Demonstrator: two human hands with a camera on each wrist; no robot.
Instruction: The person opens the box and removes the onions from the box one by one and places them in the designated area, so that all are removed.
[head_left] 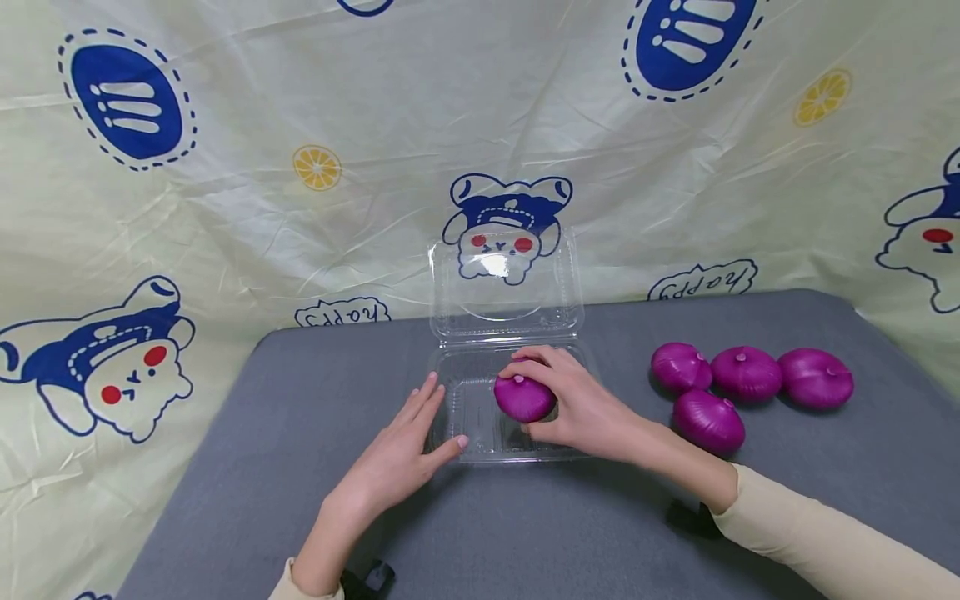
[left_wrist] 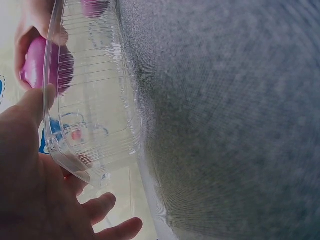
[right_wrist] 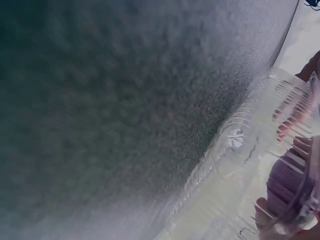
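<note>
A clear plastic clamshell box [head_left: 480, 417] stands at mid-table with its lid [head_left: 502, 312] raised at the back. My right hand [head_left: 581, 404] grips a purple onion [head_left: 523, 400] between thumb and fingers, over the box's tray. Through the clear wall the onion [right_wrist: 285, 182] also shows in the right wrist view. At the tray's left side my left hand [head_left: 397, 458] lies with fingers extended; its thumb is by the near left rim. In the left wrist view, those fingers [left_wrist: 102, 207] spread around the tray's corner without gripping an onion.
Several purple onions [head_left: 742, 375] sit clustered on the grey tabletop [head_left: 315, 400], right of the box. Behind the table hangs a pale printed cloth [head_left: 390, 242], close to the raised lid.
</note>
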